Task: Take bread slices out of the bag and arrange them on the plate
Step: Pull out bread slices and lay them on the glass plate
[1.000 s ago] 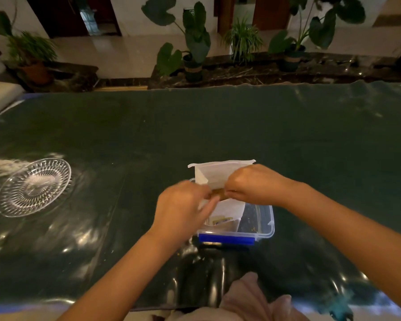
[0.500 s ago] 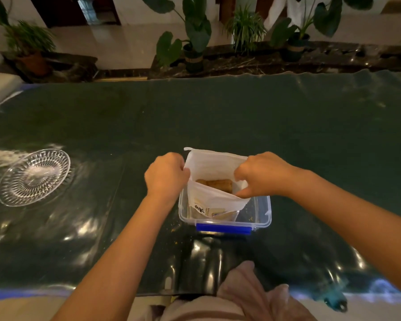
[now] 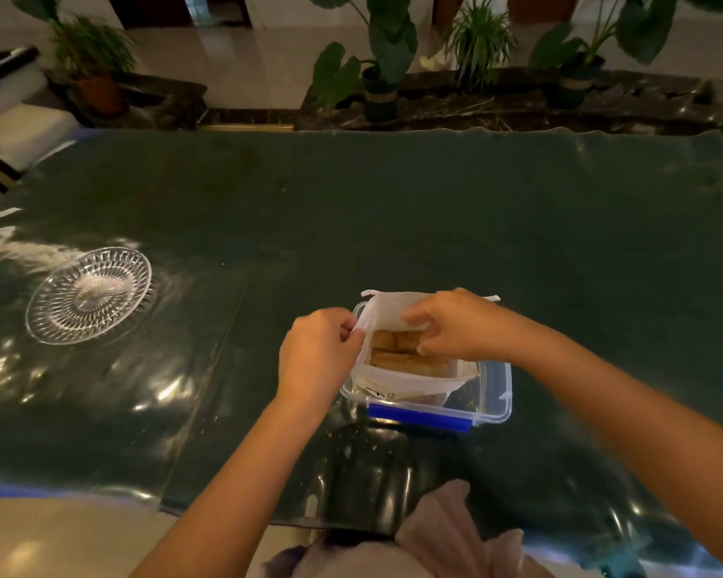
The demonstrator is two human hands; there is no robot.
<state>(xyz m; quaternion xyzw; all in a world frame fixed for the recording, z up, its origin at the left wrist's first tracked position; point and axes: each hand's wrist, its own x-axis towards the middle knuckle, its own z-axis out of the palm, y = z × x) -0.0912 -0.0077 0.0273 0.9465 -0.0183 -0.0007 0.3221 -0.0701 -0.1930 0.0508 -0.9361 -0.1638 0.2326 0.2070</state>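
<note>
A dark green worktop [image 3: 393, 210] carries a clear glass plate [image 3: 88, 294] at nine o'clock and a clear container [image 3: 495, 394] at six o'clock. Inside, a white bag [image 3: 397, 304] of bread slices [image 3: 397, 348] is spread apart, left hand [image 3: 318, 352] pinching its left edge, right hand [image 3: 456, 323] its far rim.
</note>
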